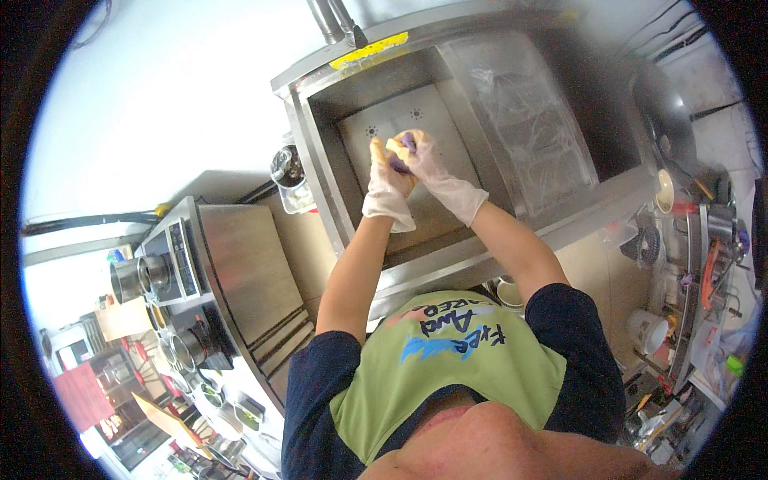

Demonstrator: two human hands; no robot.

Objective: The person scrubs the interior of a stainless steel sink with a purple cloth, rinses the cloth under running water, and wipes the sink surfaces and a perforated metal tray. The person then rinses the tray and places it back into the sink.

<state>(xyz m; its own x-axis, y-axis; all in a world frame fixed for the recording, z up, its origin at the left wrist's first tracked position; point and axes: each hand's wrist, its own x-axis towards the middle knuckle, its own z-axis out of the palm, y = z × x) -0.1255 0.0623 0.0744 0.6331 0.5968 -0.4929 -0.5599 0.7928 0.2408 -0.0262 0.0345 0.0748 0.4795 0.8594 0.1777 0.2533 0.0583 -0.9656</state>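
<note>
Both hands wear thin translucent gloves and meet over a stainless steel sink basin [432, 99] with round perforated spots in its floor. My left hand [390, 183] is on the left, its fingers partly curled against a purple cloth-like thing [399, 163]. From the right, my right hand [417, 150] closes over the same purple thing, which shows between its fingers. What exactly the purple thing is cannot be told, as the hands hide most of it. Yellowish tones show on the glove fingers.
Clear plastic film [528, 120] covers a section right of the basin. Yellow tape [369, 51] marks the back rim, near metal pipes [327, 21]. Containers [297, 195] stand left of the sink. A steel counter [252, 264] with pots [129, 281] lies further left; a utensil rack [690, 288] is at right.
</note>
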